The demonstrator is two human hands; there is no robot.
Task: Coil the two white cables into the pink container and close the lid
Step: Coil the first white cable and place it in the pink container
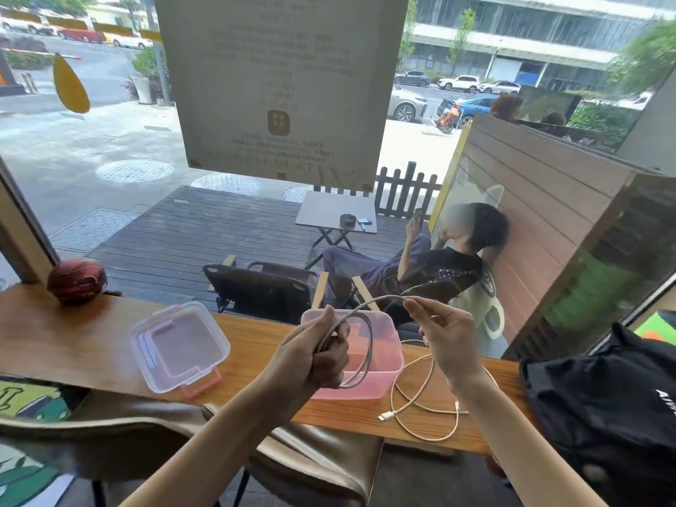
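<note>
The open pink container stands on the wooden counter in front of me. My left hand is shut on several loops of a white cable, held above the container's left side. My right hand pinches the same cable's free stretch up and to the right. The second white cable lies loose on the counter, right of the container. The lid, clear with pink clasps, rests upside down to the left.
A black bag sits at the counter's right end. A dark red ball rests at the far left. A brown chair is below the counter. Beyond the window a person sits on a wooden deck.
</note>
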